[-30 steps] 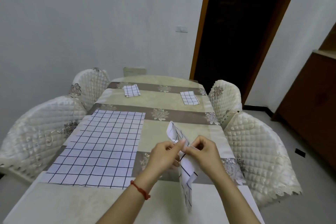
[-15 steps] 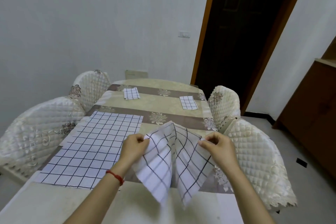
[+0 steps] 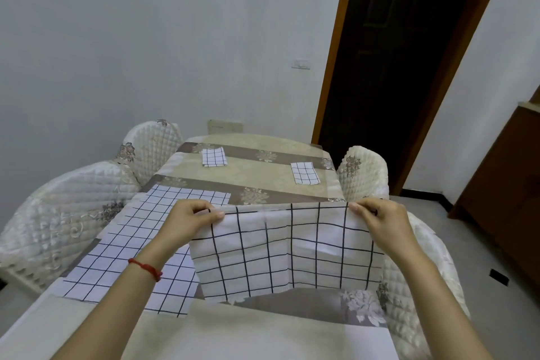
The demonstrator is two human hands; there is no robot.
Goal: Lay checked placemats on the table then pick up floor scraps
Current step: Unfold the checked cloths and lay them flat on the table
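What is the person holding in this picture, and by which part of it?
A checked placemat, spread out above the table: the left hand and right hand each pinch one top corner.

The cloth [image 3: 289, 251] at 6 o'clock is white with a black grid. The placemat [image 3: 137, 245] at 8 o'clock is white with thinner, closer black checks. 2 small folded cloths, at 11 o'clock [image 3: 214, 157] and 1 o'clock [image 3: 304, 173], repeat that check. The tablecloth [image 3: 257, 166] is beige with brown floral bands. The chairs [image 3: 67, 207] wear white quilted covers. A red string [image 3: 146, 267] circles the wrist.
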